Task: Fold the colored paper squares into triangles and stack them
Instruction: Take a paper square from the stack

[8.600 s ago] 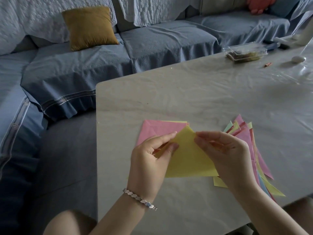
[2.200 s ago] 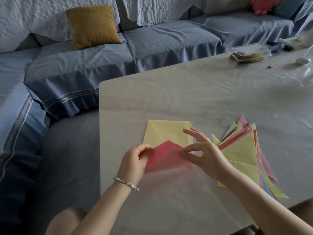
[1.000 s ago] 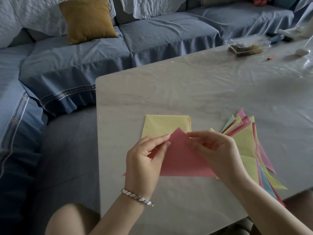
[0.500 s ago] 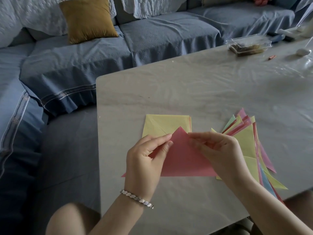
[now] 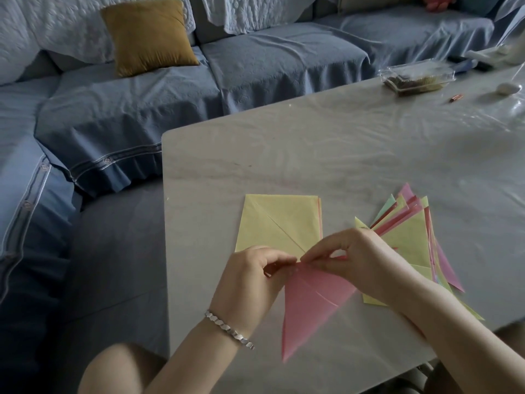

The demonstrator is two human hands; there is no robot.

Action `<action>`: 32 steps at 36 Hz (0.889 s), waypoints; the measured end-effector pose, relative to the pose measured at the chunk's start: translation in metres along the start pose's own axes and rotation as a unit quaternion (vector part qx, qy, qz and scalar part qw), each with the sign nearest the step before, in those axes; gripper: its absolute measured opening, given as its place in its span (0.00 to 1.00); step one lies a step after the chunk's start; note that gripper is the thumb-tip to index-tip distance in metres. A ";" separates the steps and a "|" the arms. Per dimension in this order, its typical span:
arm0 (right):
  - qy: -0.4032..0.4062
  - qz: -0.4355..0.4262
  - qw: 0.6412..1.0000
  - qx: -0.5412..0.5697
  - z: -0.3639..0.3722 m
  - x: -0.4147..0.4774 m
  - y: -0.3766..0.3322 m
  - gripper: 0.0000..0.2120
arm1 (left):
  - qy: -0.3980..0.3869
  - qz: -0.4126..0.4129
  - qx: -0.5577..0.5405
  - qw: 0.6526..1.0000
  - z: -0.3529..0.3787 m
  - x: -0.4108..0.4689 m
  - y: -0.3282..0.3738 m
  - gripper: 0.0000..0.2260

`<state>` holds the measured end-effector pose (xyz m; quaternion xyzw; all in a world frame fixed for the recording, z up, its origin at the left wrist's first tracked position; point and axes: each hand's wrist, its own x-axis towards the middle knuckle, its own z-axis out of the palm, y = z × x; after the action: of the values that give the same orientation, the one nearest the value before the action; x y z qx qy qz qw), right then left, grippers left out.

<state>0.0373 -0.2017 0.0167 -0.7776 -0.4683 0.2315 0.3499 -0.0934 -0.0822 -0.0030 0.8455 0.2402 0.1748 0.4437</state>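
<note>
A pink paper (image 5: 309,302), folded into a triangle, hangs point-down over the table's near edge. My left hand (image 5: 252,282) and my right hand (image 5: 355,257) both pinch it at its top corner, fingertips nearly touching. Behind my hands a small stack of flat squares, topped by a yellow sheet (image 5: 279,223) with a diagonal crease, lies on the table. To the right a fanned stack of folded triangles (image 5: 412,237) in yellow, pink, red and green lies under my right forearm.
The pale table (image 5: 326,155) has its left edge beside a blue-covered sofa (image 5: 255,61) with a mustard cushion (image 5: 149,35). At the far right stand a clear plastic box (image 5: 417,76), a small orange object (image 5: 456,98) and a white object (image 5: 508,88).
The pink triangle has turned from lying with its long edge toward me to hanging point-down. Both hands have drawn together at one corner, uncovering more of the yellow sheet.
</note>
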 end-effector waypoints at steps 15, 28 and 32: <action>-0.059 -0.070 0.975 -0.203 0.078 0.015 0.058 0.24 | 0.158 -0.252 -0.090 0.951 0.031 0.037 -0.062 0.10; -0.036 0.018 0.955 -0.293 0.075 0.037 0.088 0.23 | 0.121 -0.255 0.007 0.959 0.034 0.036 -0.083 0.10; -0.041 0.030 0.954 -0.295 0.070 0.070 0.091 0.18 | 0.103 -0.265 -0.006 0.959 0.031 0.039 -0.085 0.09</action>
<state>0.0725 -0.1454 -0.1007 -0.8498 -0.5060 0.1252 0.0781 -0.0672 -0.0390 -0.0877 0.7259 0.4995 0.1387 0.4521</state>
